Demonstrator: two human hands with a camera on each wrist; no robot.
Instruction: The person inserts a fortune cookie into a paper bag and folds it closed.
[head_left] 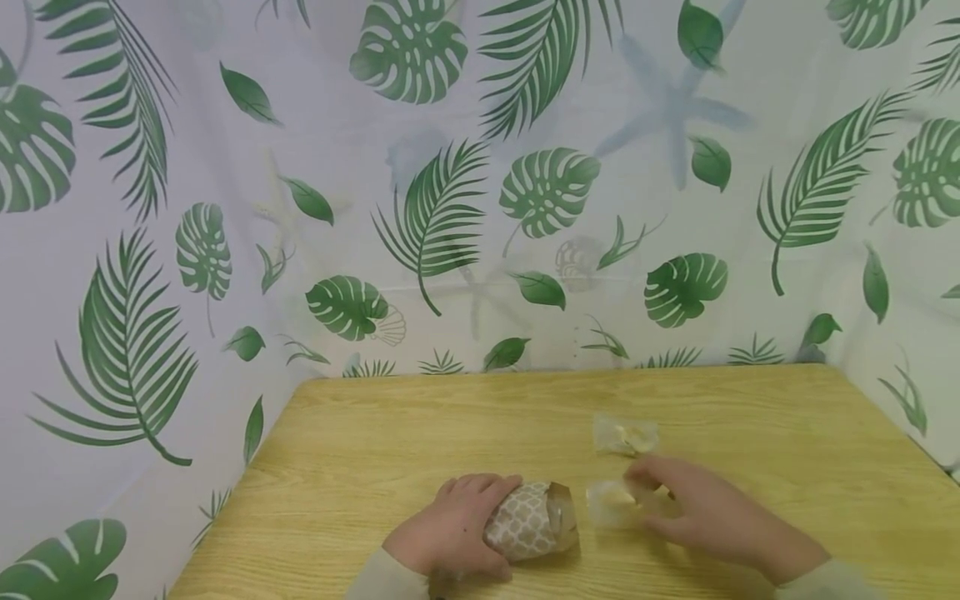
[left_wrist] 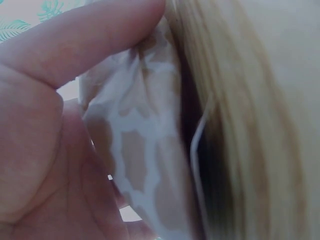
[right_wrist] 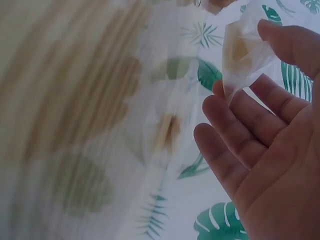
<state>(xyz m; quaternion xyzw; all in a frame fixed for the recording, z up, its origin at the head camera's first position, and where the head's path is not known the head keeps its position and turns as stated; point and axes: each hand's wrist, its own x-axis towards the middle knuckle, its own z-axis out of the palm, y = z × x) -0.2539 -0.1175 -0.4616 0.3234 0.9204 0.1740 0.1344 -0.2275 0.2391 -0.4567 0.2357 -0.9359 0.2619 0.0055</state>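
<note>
Bag (head_left: 525, 523) gripped in left hand (head_left: 459, 525), probably for steadiness; clear packet (right_wrist: 242, 52) pinched in right hand (head_left: 708, 512), near bag's end; second packet (head_left: 618, 434) on table (head_left: 360, 450) beyond.

Looks soft and a bit dim. Leans purple on the left of the wall (head_left: 225, 175), warmer and yellow on the table (head_left: 420, 425). Shows a faint shadow under the right hand (head_left: 712, 512), with blurry fingers (head_left: 654, 470). Gets dull and gray-blue in both wrist views, with the table smeary and out of focus up close.
</note>
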